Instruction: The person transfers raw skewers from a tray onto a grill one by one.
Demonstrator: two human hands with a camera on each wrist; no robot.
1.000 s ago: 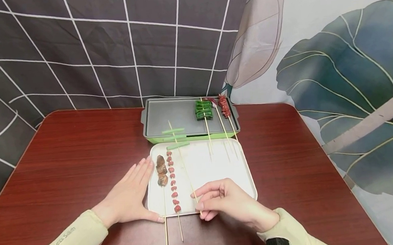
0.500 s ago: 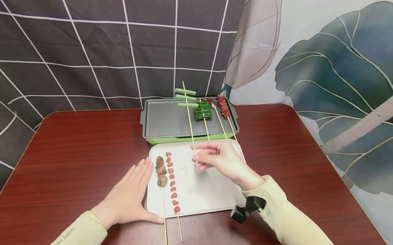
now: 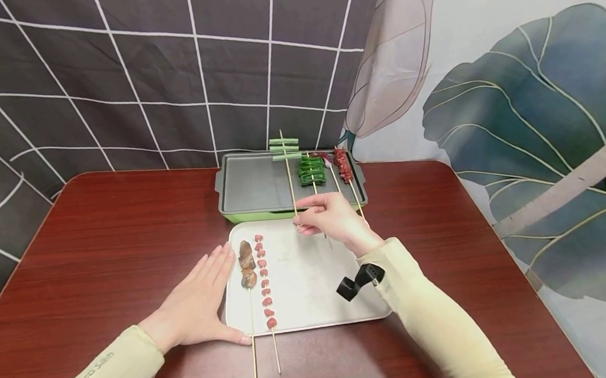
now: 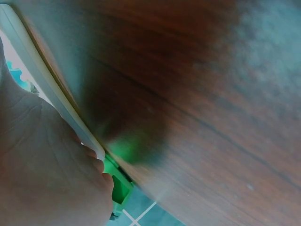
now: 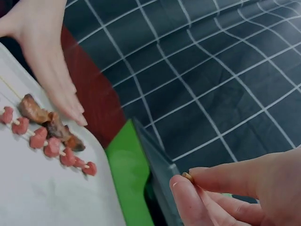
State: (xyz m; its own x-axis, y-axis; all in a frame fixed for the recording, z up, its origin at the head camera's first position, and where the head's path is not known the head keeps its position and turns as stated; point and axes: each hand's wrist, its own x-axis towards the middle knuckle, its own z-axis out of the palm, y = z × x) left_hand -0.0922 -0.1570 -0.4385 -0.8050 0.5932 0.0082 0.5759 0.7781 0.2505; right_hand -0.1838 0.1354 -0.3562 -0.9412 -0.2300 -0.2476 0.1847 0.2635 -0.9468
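Note:
My right hand (image 3: 334, 219) pinches the lower stick of a skewer (image 3: 290, 184) between thumb and fingers. Short green stalk pieces (image 3: 284, 149) are threaded crosswise near its tip, over the back of the grey griddle (image 3: 254, 184). In the right wrist view, the stick's butt end (image 5: 188, 177) pokes out between the fingertips. Straight-fingered, my left hand (image 3: 197, 304) rests along the left edge of the white tray (image 3: 321, 288), thumb at the front corner. On that tray lie a brown meat skewer (image 3: 247, 264) and a skewer of small red pieces (image 3: 265, 282), handles overhanging the front.
A folded green skewer (image 3: 311, 170), a purplish-red tentacle skewer (image 3: 326, 160) and a red meat skewer (image 3: 342, 165) lie on the griddle's right side, sticks pointing toward me. The griddle stands behind the tray on the wooden table (image 3: 140, 225). A gridded cloth (image 3: 154, 64) hangs behind.
My right hand has lifted the green stalk skewer off the tray and carried it forward over the griddle, left of the other skewers there. My left hand has stayed at the tray's edge.

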